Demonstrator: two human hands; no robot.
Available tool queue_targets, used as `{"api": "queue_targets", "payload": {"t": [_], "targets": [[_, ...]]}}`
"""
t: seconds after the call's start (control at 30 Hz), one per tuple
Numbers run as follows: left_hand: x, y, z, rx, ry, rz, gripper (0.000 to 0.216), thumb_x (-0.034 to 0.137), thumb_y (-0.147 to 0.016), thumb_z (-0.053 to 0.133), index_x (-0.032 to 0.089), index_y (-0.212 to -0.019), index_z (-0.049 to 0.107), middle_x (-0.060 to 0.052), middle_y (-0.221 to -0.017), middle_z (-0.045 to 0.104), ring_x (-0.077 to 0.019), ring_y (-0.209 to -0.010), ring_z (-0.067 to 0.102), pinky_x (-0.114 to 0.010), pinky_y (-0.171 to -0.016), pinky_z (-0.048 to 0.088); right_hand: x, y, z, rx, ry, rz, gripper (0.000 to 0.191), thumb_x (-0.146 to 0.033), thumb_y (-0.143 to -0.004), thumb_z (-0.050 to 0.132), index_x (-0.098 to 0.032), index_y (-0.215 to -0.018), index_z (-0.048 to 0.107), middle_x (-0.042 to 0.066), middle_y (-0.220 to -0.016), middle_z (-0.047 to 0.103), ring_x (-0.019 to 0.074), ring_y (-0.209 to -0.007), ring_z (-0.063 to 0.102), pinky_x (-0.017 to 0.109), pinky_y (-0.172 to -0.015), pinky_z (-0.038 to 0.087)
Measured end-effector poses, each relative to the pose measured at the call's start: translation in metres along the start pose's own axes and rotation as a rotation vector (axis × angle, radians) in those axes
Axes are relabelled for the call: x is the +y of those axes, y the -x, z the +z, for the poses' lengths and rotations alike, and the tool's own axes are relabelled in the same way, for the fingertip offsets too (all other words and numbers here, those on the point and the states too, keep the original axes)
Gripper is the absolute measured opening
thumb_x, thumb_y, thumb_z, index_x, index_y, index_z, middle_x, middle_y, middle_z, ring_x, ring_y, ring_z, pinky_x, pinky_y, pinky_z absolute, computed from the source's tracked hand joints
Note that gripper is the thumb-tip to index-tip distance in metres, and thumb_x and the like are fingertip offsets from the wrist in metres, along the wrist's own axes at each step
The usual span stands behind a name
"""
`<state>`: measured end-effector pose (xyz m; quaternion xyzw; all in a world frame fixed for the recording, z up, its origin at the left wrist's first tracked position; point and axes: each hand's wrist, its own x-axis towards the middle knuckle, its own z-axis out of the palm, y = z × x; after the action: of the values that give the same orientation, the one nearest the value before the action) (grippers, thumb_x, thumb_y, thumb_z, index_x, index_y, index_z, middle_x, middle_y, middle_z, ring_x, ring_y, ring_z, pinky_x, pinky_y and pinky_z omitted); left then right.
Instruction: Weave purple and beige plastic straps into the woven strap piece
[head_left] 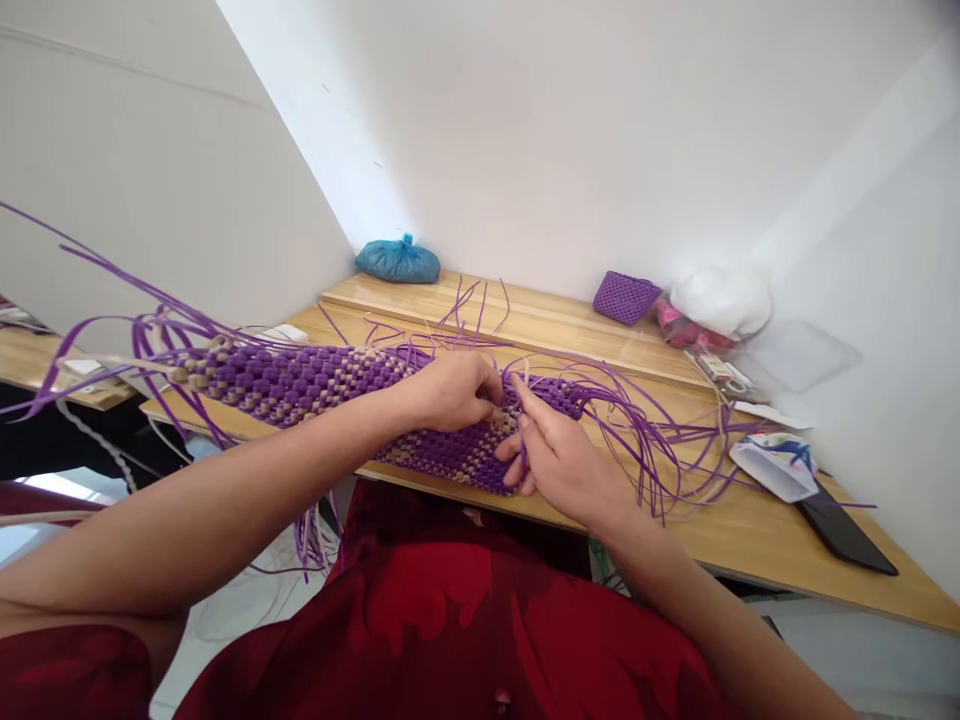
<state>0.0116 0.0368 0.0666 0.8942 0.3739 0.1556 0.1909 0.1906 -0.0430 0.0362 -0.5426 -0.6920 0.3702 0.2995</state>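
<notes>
A purple and beige woven piece (296, 380), made of plastic strips, lies along the front of the wooden table, loose strip ends fanning out from both sides. My left hand (454, 390) rests over its middle with the fingers curled together; whatever is pinched between the fingertips is hidden. Close beside it, my right hand (559, 460) is at the right part of the weave, with thumb and fingers closed around a narrow purple strip. A short beige strip end sticks up just above the right fingertips. Both hands touch the weave.
Loose purple strips (652, 450) spread over the table's right side. A white packet (772, 468) lies on a black flat object (847, 530). Along the back sit a blue tied bag (397, 260), a small purple woven piece (626, 297) and a white plastic bag (721, 300). Walls enclose the table.
</notes>
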Motion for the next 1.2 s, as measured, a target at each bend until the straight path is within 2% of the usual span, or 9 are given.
{"api": "queue_targets", "payload": {"t": [0.13, 0.33, 0.4, 0.5, 0.57, 0.67, 0.77, 0.97, 1.2], "targets": [[0.001, 0.002, 0.001, 0.001, 0.056, 0.004, 0.025, 0.029, -0.082, 0.058, 0.016, -0.070, 0.075, 0.000, -0.061, 0.065, -0.0127, -0.060, 0.053, -0.026, -0.060, 0.036, 0.000, -0.009, 0.016, -0.072, -0.346, 0.159, 0.069, -0.022, -0.103, 0.031, -0.040, -0.161, -0.002, 0.000, -0.080, 0.067, 0.0139, -0.060, 0.071, 0.026, -0.051, 0.060], [0.005, 0.002, 0.008, 0.082, 0.086, -0.124, 0.021, 0.035, -0.074, 0.067, 0.017, -0.063, 0.070, 0.001, -0.057, 0.062, -0.0120, -0.055, 0.050, -0.026, -0.055, 0.033, -0.002, -0.014, 0.022, -0.206, -0.458, 0.172, 0.080, -0.024, -0.103, 0.037, -0.040, -0.157, -0.020, -0.002, -0.080, 0.070, 0.0176, -0.069, 0.075, 0.028, -0.055, 0.060], [0.005, 0.002, 0.010, 0.093, 0.092, -0.135, 0.019, 0.034, -0.074, 0.067, 0.018, -0.065, 0.072, 0.001, -0.058, 0.063, -0.0128, -0.057, 0.052, -0.026, -0.056, 0.034, -0.004, -0.007, 0.011, -0.167, -0.217, 0.075, 0.083, -0.022, -0.099, 0.044, -0.032, -0.161, -0.010, 0.002, -0.086, 0.074, 0.0187, -0.072, 0.075, 0.031, -0.060, 0.061], [0.003, 0.002, 0.012, 0.106, 0.114, -0.138, 0.019, 0.035, -0.074, 0.070, 0.018, -0.067, 0.073, 0.001, -0.061, 0.065, -0.0135, -0.061, 0.055, -0.025, -0.057, 0.035, -0.012, 0.000, -0.011, 0.141, 0.360, -0.231, 0.054, -0.021, -0.095, 0.050, -0.020, -0.149, 0.048, 0.011, -0.101, 0.076, 0.0239, -0.088, 0.074, 0.039, -0.080, 0.059], [0.000, 0.002, 0.013, 0.119, 0.126, -0.124, 0.019, 0.037, -0.073, 0.074, 0.018, -0.067, 0.073, 0.002, -0.063, 0.066, -0.0133, -0.062, 0.055, -0.025, -0.058, 0.035, -0.017, -0.006, -0.025, 0.318, 0.620, -0.446, 0.039, -0.018, -0.096, 0.048, -0.019, -0.130, 0.066, 0.013, -0.115, 0.073, 0.0252, -0.104, 0.069, 0.039, -0.092, 0.054], [-0.005, 0.002, 0.014, 0.118, 0.143, -0.098, 0.018, 0.036, -0.073, 0.075, 0.018, -0.068, 0.073, 0.002, -0.064, 0.067, -0.0130, -0.063, 0.056, -0.025, -0.059, 0.036, -0.022, -0.031, -0.038, 0.284, 0.811, -0.635, 0.036, -0.011, -0.094, 0.046, -0.021, -0.119, 0.070, 0.011, -0.125, 0.064, 0.0213, -0.108, 0.064, 0.032, -0.089, 0.052], [-0.007, 0.002, 0.014, 0.117, 0.153, -0.084, 0.017, 0.036, -0.074, 0.075, 0.019, -0.071, 0.074, 0.002, -0.068, 0.069, -0.0132, -0.065, 0.058, -0.025, -0.061, 0.038, -0.019, -0.052, -0.046, 0.150, 0.927, -0.684, 0.026, -0.009, -0.094, 0.047, -0.019, -0.097, 0.071, 0.009, -0.112, 0.064, 0.0189, -0.097, 0.060, 0.030, -0.084, 0.049], [-0.007, -0.001, 0.012, 0.135, 0.073, -0.096, 0.016, 0.033, -0.074, 0.073, 0.018, -0.071, 0.075, 0.002, -0.063, 0.065, -0.0131, -0.062, 0.055, -0.025, -0.059, 0.034, -0.025, -0.024, -0.049, 0.124, 1.128, -0.736, 0.016, -0.020, -0.095, 0.055, -0.016, -0.084, 0.065, 0.010, -0.089, 0.064, 0.0243, -0.092, 0.050, 0.037, -0.083, 0.039], [-0.010, 0.000, 0.009, 0.087, 0.150, -0.028, 0.017, 0.033, -0.071, 0.076, 0.016, -0.069, 0.072, 0.003, -0.064, 0.066, -0.0126, -0.063, 0.056, -0.024, -0.061, 0.036, -0.025, -0.049, -0.037, 0.227, 0.815, -0.688, 0.011, -0.021, -0.097, 0.055, -0.017, -0.091, 0.064, 0.006, -0.091, 0.065, 0.0189, -0.086, 0.055, 0.030, -0.079, 0.040]]}}
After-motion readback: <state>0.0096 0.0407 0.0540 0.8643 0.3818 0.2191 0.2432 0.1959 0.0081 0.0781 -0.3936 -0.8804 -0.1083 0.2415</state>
